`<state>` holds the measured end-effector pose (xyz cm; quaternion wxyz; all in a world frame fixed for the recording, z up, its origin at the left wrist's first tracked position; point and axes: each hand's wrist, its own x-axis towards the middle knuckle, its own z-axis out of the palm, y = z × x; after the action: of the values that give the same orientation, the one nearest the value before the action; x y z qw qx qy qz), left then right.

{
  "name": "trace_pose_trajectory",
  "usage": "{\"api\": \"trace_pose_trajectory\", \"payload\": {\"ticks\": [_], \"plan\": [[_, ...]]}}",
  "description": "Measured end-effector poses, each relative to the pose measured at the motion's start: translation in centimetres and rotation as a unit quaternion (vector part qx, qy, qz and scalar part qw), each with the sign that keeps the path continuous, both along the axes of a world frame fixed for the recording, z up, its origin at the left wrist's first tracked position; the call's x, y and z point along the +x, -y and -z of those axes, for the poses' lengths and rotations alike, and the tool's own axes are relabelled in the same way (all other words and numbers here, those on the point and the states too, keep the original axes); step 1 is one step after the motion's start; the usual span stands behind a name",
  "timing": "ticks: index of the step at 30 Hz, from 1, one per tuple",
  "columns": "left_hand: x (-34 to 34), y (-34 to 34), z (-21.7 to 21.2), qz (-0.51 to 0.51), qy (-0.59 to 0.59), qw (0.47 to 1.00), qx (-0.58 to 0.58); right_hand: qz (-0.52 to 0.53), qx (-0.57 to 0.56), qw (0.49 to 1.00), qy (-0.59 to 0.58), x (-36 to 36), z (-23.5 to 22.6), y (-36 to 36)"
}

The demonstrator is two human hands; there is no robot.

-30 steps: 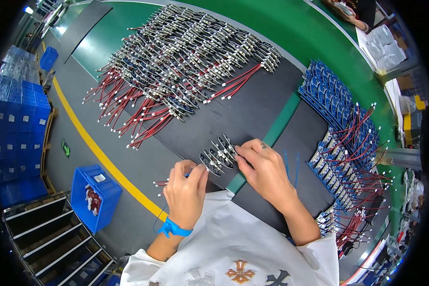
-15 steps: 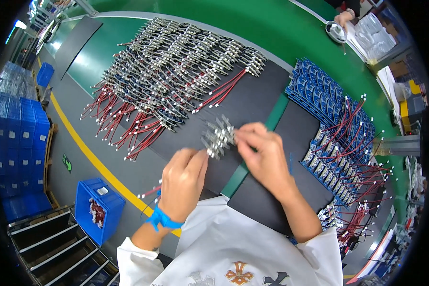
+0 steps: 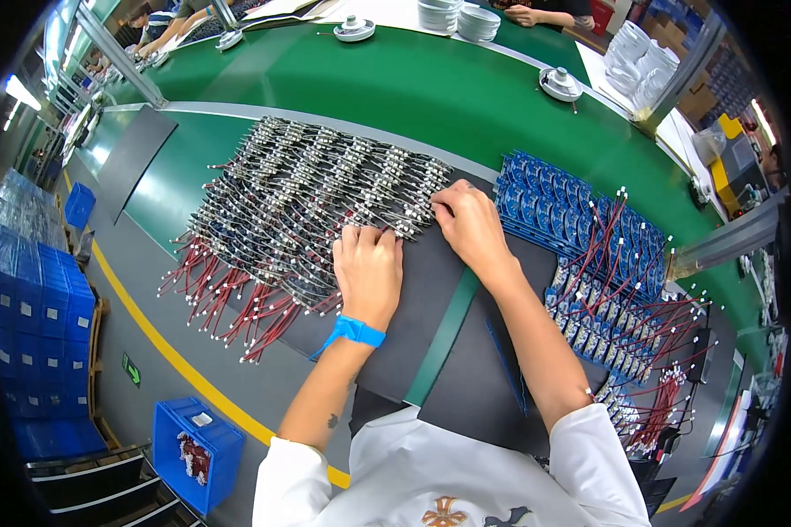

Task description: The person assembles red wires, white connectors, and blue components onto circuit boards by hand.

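A large array of small circuit boards point(image 3: 312, 184) with silvery parts covers the black mat in overlapping rows, red wires trailing off its near left side. My left hand point(image 3: 367, 274), a blue wrist strap below it, is closed at the array's near right edge, fingers curled over a cluster of circuit boards point(image 3: 404, 220). At that cluster's right end my right hand point(image 3: 473, 230) is closed in a pinch, thumb and fingertips against the boards. My fingers partly hide what they grip.
Stacked blue circuit boards point(image 3: 580, 211) with red wires point(image 3: 646, 342) lie on the right. A green conveyor belt point(image 3: 395, 79) runs behind, carrying white round parts point(image 3: 354, 30). A blue bin point(image 3: 198, 452) stands on the floor at left. Co-workers' hands point(image 3: 523, 15) show at the far side.
Both hands have moved away from me with the board cluster, from above the mat to the array's right edge. My view has shifted, showing more of the far belt.
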<state>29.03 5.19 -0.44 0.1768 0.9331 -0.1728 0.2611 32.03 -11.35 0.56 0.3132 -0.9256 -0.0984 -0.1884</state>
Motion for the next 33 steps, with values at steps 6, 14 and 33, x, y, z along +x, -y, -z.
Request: {"api": "trace_pose_trajectory", "payload": {"ticks": [6, 14, 33], "plan": [[0.1, -0.3, -0.4, -0.005, 0.009, 1.000, -0.024, 0.030, 0.088, 0.996, 0.007, -1.4, 0.2, -0.5], [0.4, -0.2, 0.0, 0.002, -0.007, 1.000, -0.011, 0.046, 0.027, 0.999, -0.006, -2.0, 0.4, -1.1], [-10.0, 4.6, -3.1, 0.343, -0.210, 0.912, -0.087, 0.299, -0.044, 0.948, -0.098, -21.5, -1.8, 4.3]]}}
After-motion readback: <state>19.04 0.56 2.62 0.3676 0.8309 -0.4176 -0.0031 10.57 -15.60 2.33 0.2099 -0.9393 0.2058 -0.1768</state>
